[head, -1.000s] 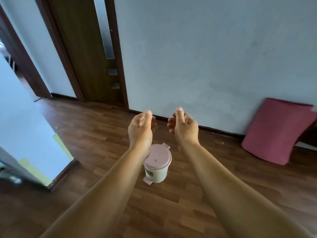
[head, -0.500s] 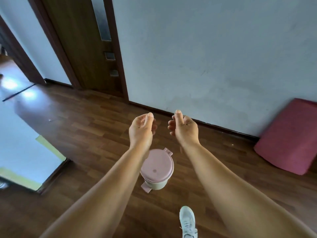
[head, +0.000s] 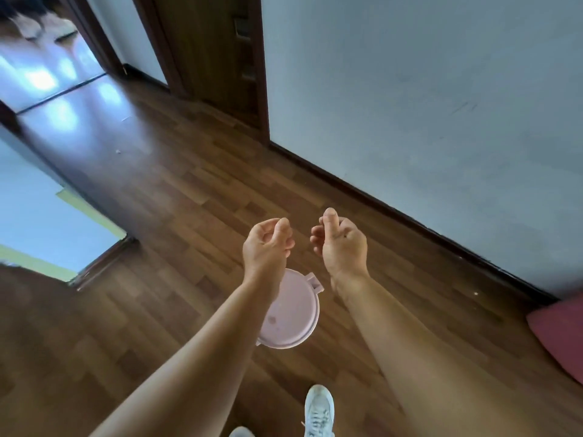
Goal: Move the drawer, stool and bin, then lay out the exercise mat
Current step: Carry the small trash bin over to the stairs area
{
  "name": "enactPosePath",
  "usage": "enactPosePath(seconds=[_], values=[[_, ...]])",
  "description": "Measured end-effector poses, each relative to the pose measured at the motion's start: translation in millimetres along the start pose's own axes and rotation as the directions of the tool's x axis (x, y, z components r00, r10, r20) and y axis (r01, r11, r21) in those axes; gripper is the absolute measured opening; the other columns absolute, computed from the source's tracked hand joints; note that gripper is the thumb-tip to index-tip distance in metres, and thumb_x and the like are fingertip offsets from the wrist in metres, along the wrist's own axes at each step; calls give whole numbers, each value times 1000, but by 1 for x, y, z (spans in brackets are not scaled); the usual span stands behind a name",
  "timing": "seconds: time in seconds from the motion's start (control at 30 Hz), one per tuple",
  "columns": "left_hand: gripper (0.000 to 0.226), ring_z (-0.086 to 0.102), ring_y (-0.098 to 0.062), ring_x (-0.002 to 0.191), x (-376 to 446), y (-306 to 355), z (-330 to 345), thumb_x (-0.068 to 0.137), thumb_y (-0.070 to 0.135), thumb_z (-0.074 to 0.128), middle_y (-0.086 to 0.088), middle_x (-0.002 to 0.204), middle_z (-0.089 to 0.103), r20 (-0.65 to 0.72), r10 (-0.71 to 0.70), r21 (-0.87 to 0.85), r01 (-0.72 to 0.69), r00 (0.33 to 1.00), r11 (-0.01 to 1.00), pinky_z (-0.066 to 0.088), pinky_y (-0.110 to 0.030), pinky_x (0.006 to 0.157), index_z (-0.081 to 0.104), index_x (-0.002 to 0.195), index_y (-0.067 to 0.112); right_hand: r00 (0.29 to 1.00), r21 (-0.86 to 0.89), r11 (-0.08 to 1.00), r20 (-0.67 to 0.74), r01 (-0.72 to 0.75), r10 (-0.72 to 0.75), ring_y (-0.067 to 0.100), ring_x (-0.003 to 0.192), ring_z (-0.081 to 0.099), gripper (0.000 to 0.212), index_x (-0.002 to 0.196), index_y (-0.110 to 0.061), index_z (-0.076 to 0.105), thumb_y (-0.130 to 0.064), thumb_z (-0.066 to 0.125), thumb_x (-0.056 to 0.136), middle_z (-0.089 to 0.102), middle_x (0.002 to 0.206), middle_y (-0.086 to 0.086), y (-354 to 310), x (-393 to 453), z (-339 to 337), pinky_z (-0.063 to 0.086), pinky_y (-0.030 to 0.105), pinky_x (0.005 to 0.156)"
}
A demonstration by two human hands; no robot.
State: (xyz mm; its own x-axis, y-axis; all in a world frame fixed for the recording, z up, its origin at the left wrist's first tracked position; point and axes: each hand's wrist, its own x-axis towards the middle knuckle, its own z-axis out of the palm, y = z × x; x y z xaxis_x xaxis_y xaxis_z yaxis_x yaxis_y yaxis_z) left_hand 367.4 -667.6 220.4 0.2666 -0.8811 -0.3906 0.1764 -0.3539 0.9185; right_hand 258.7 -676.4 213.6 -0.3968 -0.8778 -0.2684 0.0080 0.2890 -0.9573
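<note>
A small white bin with a pink lid (head: 293,310) stands on the wooden floor, seen from almost straight above. My left forearm crosses over its left side. My left hand (head: 266,246) and my right hand (head: 340,244) hover side by side above and beyond the bin, fingers loosely curled, holding nothing. Neither hand touches the bin. A dark pink padded thing (head: 561,335) leans at the right edge by the wall; I cannot tell whether it is the mat. No drawer or stool is in view.
My white shoes (head: 318,411) stand on the floor just behind the bin. A pale wall (head: 410,89) with a dark skirting runs along the right. A brown door (head: 214,48) is at the back. A wall corner with yellow tape (head: 88,209) juts in at left.
The view has tilted down and closer, so the bin now lies under my forearms and my shoes show. Both hands keep the same loose pose.
</note>
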Motion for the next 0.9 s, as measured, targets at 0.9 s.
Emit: enactPosePath(seconds=[0.9], values=[[78,46,-31,126,200,-370,-95,78,42,69,-2,139,48,-309,-476,466,567,823,679,42,-51,104,30,144,28,917,-690,664,3,-287,399,25,130,33,73,134,-41,36,-37,72,71,34,140,-8,382,163,52,33,43,107]])
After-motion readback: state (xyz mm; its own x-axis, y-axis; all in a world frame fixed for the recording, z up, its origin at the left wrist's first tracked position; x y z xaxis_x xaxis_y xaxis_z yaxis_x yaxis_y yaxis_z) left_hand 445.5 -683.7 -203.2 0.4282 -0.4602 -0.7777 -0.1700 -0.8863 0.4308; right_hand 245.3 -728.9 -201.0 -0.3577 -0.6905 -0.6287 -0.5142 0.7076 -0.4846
